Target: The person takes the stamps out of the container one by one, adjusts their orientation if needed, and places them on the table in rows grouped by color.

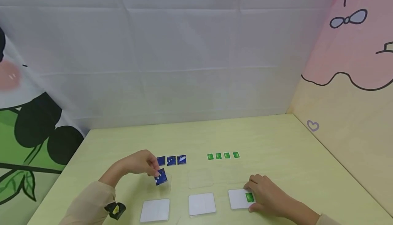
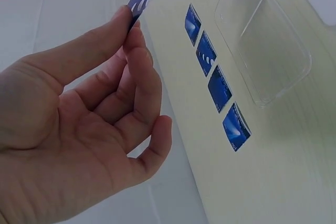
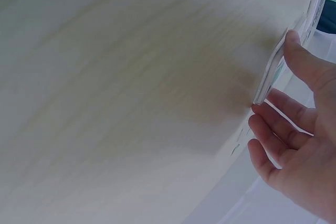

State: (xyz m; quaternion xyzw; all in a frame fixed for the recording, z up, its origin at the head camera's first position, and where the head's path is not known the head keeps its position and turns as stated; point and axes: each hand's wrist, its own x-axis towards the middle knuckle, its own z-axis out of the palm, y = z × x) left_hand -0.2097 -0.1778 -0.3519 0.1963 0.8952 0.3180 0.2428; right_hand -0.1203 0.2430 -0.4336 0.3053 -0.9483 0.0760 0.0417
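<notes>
My left hand [image 1: 139, 163] pinches a small dark-blue card [image 1: 161, 177] with white crescent shapes, held between thumb and index finger above the table. Just behind it lies a row of blue cards [image 1: 171, 160]; several show in the left wrist view, beside a clear plastic tray [image 2: 310, 66]. With thumb and fingers my right hand [image 1: 270, 197] grips opposite edges of a white-topped flat case [image 1: 237, 200]. A small green card [image 1: 249, 197] lies on its right side, partly beside the fingers. In the right wrist view the case's clear rim [image 3: 270, 72] sits between thumb and fingers.
Two more white-topped cases, a left one [image 1: 155, 210] and a middle one [image 1: 202, 204], lie along the front. Several green cards [image 1: 227, 155] form a row behind, and a clear tray [image 1: 200, 179] lies mid-table. A white cloth [image 1: 184, 47] hangs at the back.
</notes>
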